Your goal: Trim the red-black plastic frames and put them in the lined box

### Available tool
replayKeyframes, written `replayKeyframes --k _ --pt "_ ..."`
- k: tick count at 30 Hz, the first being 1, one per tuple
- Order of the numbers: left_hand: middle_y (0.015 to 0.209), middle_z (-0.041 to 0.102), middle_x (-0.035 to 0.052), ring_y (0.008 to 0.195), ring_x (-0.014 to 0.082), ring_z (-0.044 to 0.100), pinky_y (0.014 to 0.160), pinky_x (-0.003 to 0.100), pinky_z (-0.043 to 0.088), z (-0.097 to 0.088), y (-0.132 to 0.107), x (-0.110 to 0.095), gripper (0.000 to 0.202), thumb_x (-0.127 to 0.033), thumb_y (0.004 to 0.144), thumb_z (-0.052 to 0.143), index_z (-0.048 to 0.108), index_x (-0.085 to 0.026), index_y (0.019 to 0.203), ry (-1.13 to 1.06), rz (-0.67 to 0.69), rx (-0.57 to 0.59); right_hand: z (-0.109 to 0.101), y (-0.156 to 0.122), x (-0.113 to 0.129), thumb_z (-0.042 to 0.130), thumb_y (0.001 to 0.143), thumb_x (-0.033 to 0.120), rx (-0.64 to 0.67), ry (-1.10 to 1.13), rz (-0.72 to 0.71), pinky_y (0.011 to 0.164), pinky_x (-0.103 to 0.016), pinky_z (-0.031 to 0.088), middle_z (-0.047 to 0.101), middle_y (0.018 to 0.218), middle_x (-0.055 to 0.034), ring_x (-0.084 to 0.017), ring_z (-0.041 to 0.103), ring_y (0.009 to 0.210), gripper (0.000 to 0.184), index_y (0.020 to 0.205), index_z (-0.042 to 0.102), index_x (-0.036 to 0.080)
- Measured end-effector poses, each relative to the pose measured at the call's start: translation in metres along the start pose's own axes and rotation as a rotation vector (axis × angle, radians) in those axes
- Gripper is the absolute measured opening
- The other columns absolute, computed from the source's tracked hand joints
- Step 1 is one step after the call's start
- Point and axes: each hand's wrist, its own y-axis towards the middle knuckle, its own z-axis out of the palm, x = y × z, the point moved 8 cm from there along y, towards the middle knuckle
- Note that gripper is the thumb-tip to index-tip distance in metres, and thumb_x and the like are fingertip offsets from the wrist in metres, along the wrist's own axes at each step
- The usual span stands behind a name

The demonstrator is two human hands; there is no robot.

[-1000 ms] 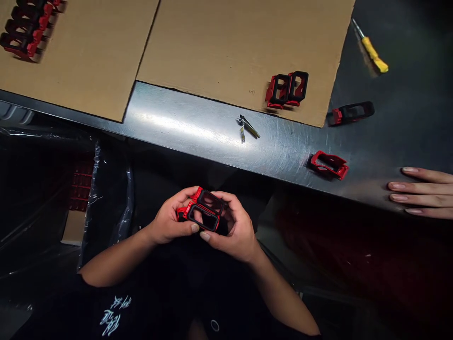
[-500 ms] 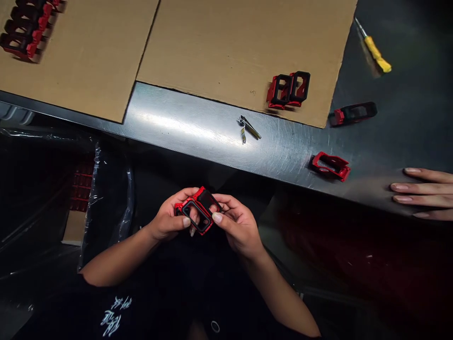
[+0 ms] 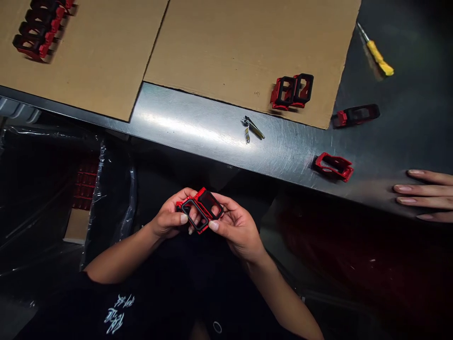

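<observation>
Between my two hands, in front of my body and below the table's edge, is a red and black plastic frame part [image 3: 200, 208] with two rectangular openings. My left hand [image 3: 170, 215] grips its left end, the thumb pressed on the near black rim. On the other side my right hand [image 3: 238, 224] pinches it, thumb on the lower corner and fingers round the far edge. Some fingertips show through the openings; others are hidden behind the part. Whether it is one piece or two joined pieces I cannot tell.
On the metal table [image 3: 198, 123] lie nail clippers [image 3: 254, 128], a red frame [image 3: 333, 166], a black-and-red piece [image 3: 356, 115] and a yellow-handled screwdriver [image 3: 378, 55]. Cardboard [image 3: 226, 52] bears a red-black part [image 3: 292, 91] and a row of parts [image 3: 40, 30]. Another person's hand [image 3: 424, 193] rests at right.
The part has turned slightly in my hands, and my right thumb sits a little lower on it. The whole view has shifted slightly; things on the table stay in place.
</observation>
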Motion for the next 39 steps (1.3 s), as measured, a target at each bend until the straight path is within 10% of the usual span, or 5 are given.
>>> replayKeyframes --k 13,23,39 --pt "0.074 0.065 -0.001 0.062 0.0132 0.063 0.05 0.02 0.056 -0.005 -0.011 -0.01 0.043 -0.032 0.08 0.081 0.062 -0.021 0.117 0.143 0.035 0.018 0.002 -0.005 0.017 0.085 0.079 0.024 0.077 -0.157 -0.15 0.095 -0.037 0.062 0.072 0.117 -0.0062 -0.021 0.074 0.104 0.05 0.127 0.071 0.026" --pt "0.076 0.068 0.0002 0.067 0.0135 0.066 0.051 0.019 0.057 -0.012 -0.008 -0.013 0.042 -0.027 0.08 0.081 0.065 -0.02 0.119 0.178 0.025 -0.023 0.0 -0.006 0.036 0.08 0.083 0.022 -0.009 -0.606 -0.401 0.083 -0.032 0.058 0.072 0.102 -0.0028 -0.017 0.069 0.09 0.049 0.13 0.07 0.028" --pt "0.085 0.073 0.0037 0.076 0.0129 0.071 0.072 0.022 0.058 -0.005 -0.008 -0.021 0.05 -0.017 0.076 0.085 0.063 -0.018 0.121 0.401 -0.017 -0.027 -0.015 -0.008 0.046 0.075 0.081 0.014 -0.117 -0.601 -0.443 0.076 -0.027 0.059 0.071 0.095 -0.001 -0.016 0.071 0.084 0.045 0.124 0.074 0.029"
